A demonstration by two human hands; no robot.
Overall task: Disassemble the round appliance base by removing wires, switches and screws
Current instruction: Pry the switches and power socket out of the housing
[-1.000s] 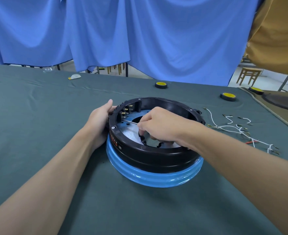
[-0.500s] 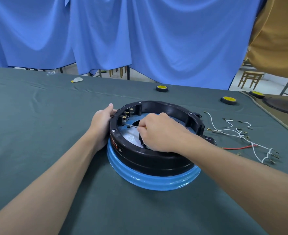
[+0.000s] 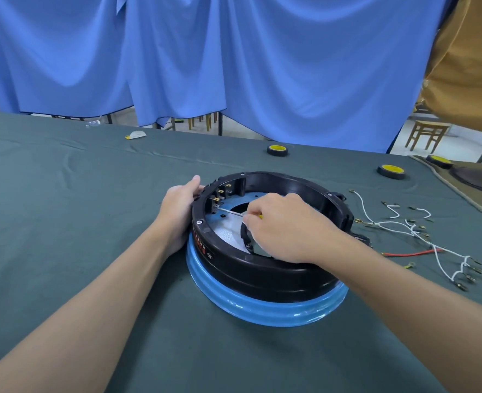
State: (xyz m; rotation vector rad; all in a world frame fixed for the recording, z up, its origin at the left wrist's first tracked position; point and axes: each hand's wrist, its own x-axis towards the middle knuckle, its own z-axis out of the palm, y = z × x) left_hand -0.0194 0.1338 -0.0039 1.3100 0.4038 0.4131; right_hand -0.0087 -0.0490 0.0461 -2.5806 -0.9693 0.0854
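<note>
Brace and unscrew
Your left hand [image 3: 180, 207] grips the base [image 3: 262, 275] at 9 o'clock, steadying it; right hand [image 3: 286, 232] pinches the screwdriver [image 3: 230, 213].

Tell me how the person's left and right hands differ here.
The left hand grips the round base from outside, at its rim; the right hand reaches inside the ring. The left hand holds the base itself; the right hand pinches a thin screwdriver, its tip by the terminals on the inner wall. Both are bare and work on the same base.
</note>
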